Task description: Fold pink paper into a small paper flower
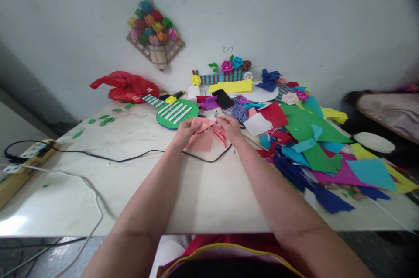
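Both my hands meet over the middle of the white table [203, 190], holding a folded piece of pink foam sheet [205, 135]. My left hand [186, 129] is closed on its left part, fingers curled over the top edge. My right hand [231, 127] pinches the right part, where the sheet is folded into narrow pleats. The lower flap of the pink sheet hangs down to the tabletop. A black cable [131, 156] runs under my hands.
A green foam guitar [175, 113] and a red plastic bag [126, 86] lie behind my left hand. Several coloured foam scraps [321, 151] cover the table's right side. A power strip [24, 156] sits at the left edge. Foam flower crafts [229, 75] line the wall.
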The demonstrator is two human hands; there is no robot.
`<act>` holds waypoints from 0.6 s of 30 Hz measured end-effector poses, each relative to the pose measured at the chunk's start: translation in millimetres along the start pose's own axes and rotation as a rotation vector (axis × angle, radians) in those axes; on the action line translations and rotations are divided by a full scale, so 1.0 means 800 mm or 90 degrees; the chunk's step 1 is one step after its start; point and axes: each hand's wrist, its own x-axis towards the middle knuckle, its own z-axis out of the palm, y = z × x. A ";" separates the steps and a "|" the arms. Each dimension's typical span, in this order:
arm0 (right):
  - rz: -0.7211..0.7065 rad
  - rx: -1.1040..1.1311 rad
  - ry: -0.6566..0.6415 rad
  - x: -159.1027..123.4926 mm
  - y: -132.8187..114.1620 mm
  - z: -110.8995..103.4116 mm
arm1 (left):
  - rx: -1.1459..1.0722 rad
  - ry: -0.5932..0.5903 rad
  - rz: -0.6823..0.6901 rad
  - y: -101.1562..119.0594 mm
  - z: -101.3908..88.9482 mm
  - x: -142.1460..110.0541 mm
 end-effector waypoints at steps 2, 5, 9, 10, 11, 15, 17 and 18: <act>-0.016 -0.036 -0.022 0.000 0.001 0.002 | 0.044 0.025 0.032 0.002 0.001 0.000; -0.065 -0.105 -0.058 0.002 0.004 0.003 | 0.099 0.047 0.078 0.005 0.003 0.001; -0.113 -0.088 -0.085 0.003 0.003 0.003 | 0.131 0.049 0.114 0.008 0.006 0.000; -0.127 -0.077 -0.088 0.002 0.003 0.003 | 0.134 0.049 0.118 0.009 0.006 0.000; -0.143 -0.067 -0.092 0.002 0.002 0.003 | 0.135 0.048 0.122 0.009 0.006 0.000; -0.181 -0.038 -0.120 0.002 0.002 0.004 | 0.135 0.046 0.126 0.011 0.007 0.000; -0.194 -0.045 -0.123 0.001 0.002 0.004 | 0.133 0.049 0.126 0.011 0.007 0.000; -0.197 -0.053 -0.120 0.001 0.002 0.004 | 0.132 0.049 0.125 0.011 0.007 0.000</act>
